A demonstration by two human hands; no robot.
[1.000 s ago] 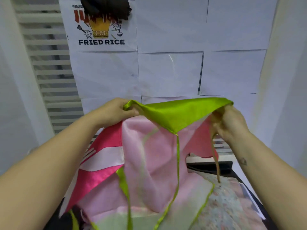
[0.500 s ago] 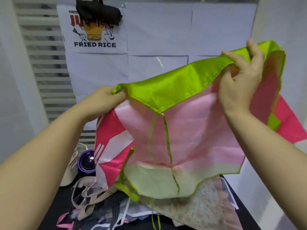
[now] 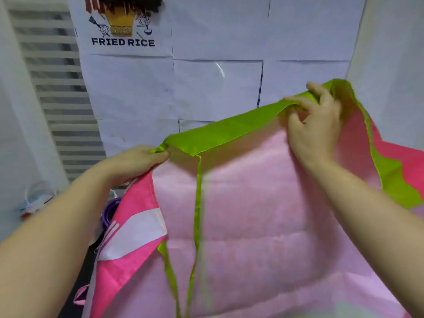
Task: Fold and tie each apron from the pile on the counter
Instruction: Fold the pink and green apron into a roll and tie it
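A pink apron (image 3: pixel 263 214) with a lime-green top band (image 3: pixel 220 131) hangs spread out in front of me, held in the air. My left hand (image 3: pixel 137 161) pinches the band's left corner. My right hand (image 3: pixel 314 125) grips the band near its right end, higher up. A thin green tie strap (image 3: pixel 198 203) dangles from the band down the middle. A bright pink flap with a white printed patch (image 3: pixel 135 232) folds forward at the lower left. The apron hides the pile on the counter.
A wall covered in white paper sheets stands close behind, with a "FRIED RICE" poster (image 3: pixel 122 31) at upper left. A purple round object (image 3: pixel 110 212) and a pale container (image 3: pixel 34 200) sit at the left on the dark counter (image 3: pixel 80 271).
My right hand has come down from high at the right and the apron has moved closer and lower, now covering the pile. My left hand keeps its corner.
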